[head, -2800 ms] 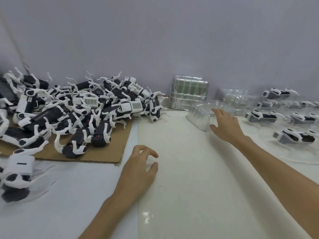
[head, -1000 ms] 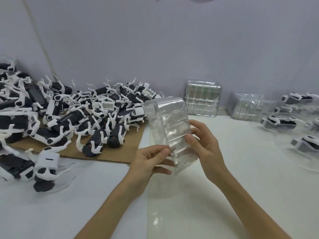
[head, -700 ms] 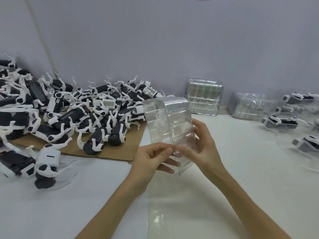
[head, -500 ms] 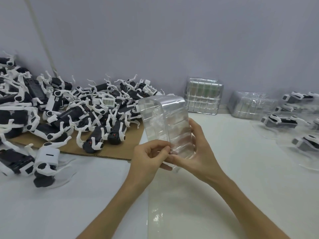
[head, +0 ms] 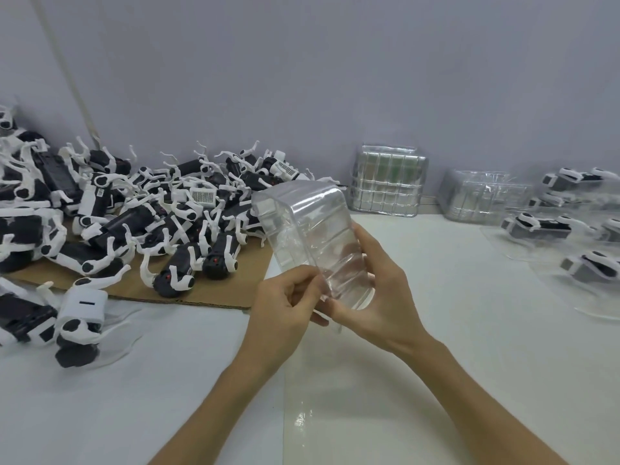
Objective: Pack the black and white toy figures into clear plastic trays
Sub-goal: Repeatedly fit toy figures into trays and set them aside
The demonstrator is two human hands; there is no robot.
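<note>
Here the tray (head: 312, 236) stands near upright (top tipped toward the toys (head: 167, 223)), fingers (head: 365, 243) of left hand (head: 281, 312) and right hand (head: 380, 297) clamped on its base.

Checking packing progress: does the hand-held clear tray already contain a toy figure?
No: the clear plastic tray gripped by the left hand and right hand shows only see-through moulded walls, no figure inside.

Figures (head: 161, 223): black bodies, white legs, small red dots on some ends. One label (head: 202, 196): white, fine dark grid. Cardboard (head: 250, 275): plain brown. Tray (head: 312, 236): clear, ribbed. Stack (head: 387, 182): clear, green showing through. Wall (head: 302, 78): pale lilac-grey. Table (head: 469, 330): white.
</note>
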